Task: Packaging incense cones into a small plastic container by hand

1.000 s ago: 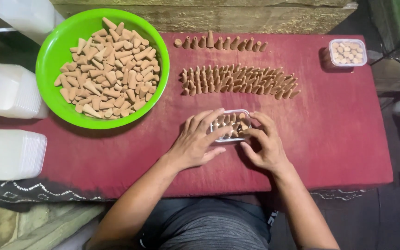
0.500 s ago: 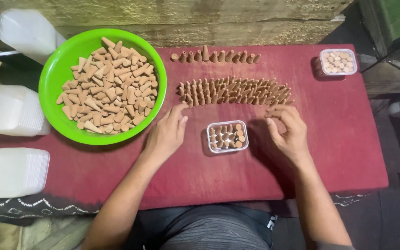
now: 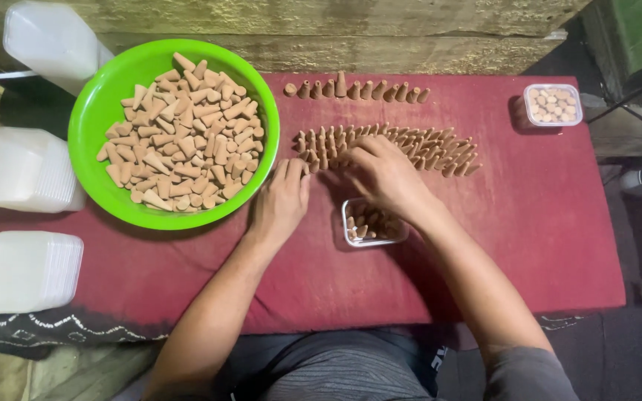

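Your small clear box [image 3: 371, 223], part-filled with cones, sits mid-table. Just beyond, your left hand [image 3: 280, 202] lies open and flat, while your right hand [image 3: 382, 172] curls onto the standing cone rows [image 3: 417, 145]; whether it grips any, I cannot tell.

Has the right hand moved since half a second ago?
Yes. The right hand has swung toward the green bowl, from the right end of the standing cones to their left half, above the small clear box.

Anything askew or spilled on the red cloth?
Nothing spilled. In the far single row of brown cones, one cone stands upright and taller while the others lean. The cones at the right end of the near cluster also lean sideways.
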